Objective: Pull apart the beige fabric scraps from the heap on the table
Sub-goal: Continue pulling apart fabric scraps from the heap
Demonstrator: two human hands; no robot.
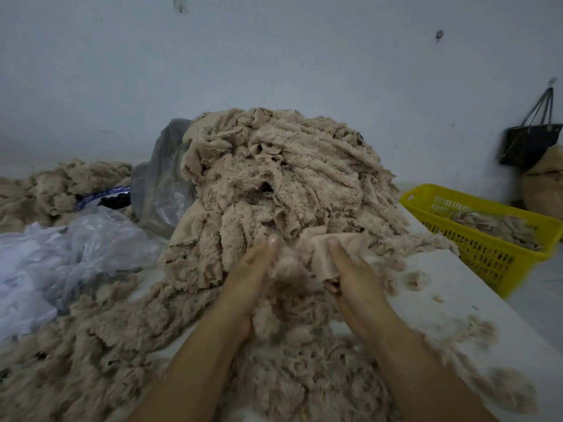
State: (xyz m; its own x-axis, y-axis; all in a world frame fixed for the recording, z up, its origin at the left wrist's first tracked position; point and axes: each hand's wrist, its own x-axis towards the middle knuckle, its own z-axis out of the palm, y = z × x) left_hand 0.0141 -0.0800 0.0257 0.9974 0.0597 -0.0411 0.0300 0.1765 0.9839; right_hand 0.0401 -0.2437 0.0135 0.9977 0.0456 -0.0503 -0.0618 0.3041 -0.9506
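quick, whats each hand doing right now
left hand: grips the beige fabric scrap
right hand: grips the same scrap

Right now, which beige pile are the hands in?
Tall central heap: left hand and right hand grip a scrap at its foot; far-left pile untouched.

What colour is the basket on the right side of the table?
Bright yellow; the basket shows best in the head view, the only one.

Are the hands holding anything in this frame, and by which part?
Both grip one beige fabric scrap at the foot of the heap: the left hand at its left edge, the right hand at its right edge, thumbs on top.
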